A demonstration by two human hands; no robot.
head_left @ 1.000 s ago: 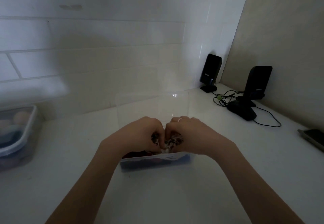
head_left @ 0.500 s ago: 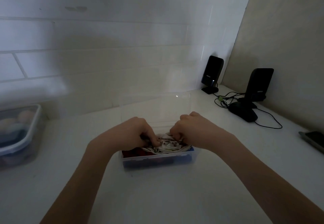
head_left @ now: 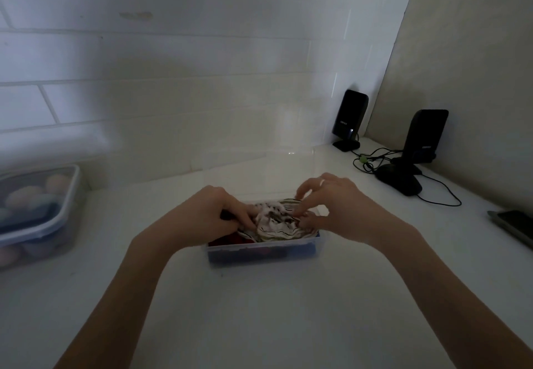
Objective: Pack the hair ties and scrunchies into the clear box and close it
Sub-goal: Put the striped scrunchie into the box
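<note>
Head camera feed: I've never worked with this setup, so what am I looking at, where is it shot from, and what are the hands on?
There is no machine here. A person wears one wide-angle camera on the head, looking forward and down at their own bare hands over a white counter.

The left hand and right hand are both pushing a pale patterned scrunchie down into the clear box, which already holds darker red and blue pieces. Its clear lid stands open behind, hard to see.

Whether either hand has a closed grip on the fabric is unclear.

To the left sits another lidded container of soft-coloured items. To the right are two black speakers with cables.
</note>
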